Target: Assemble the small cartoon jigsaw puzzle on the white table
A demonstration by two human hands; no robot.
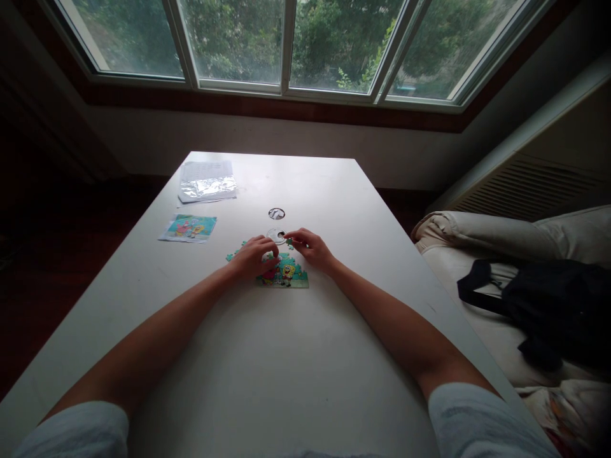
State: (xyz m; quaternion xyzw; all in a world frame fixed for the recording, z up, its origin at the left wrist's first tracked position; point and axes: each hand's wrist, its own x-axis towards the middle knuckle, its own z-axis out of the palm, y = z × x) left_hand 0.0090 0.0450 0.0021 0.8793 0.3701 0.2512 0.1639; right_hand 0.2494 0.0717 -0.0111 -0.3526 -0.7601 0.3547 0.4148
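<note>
A partly joined jigsaw puzzle (296,280) with cartoon figures lies on the white table, straight edge toward me. My left hand (255,257) rests over its left side, fingers curved and a gap between thumb and forefinger. My right hand (309,247) reaches in from the right, its fingertips pinched at the rim of a round, pale tin-like piece (273,235). Whatever is between those fingertips is too small to make out. Loose green puzzle pieces (230,257) lie left of my left hand, and others sit under my right fingers.
A round shiny disc (276,214) lies beyond the puzzle. At the left are a picture sheet (189,228) with matching cartoon figures and a clear plastic sleeve (207,182) over papers. A cream sofa (458,254) with a dark bag (558,312) stands to the right of the table (305,369).
</note>
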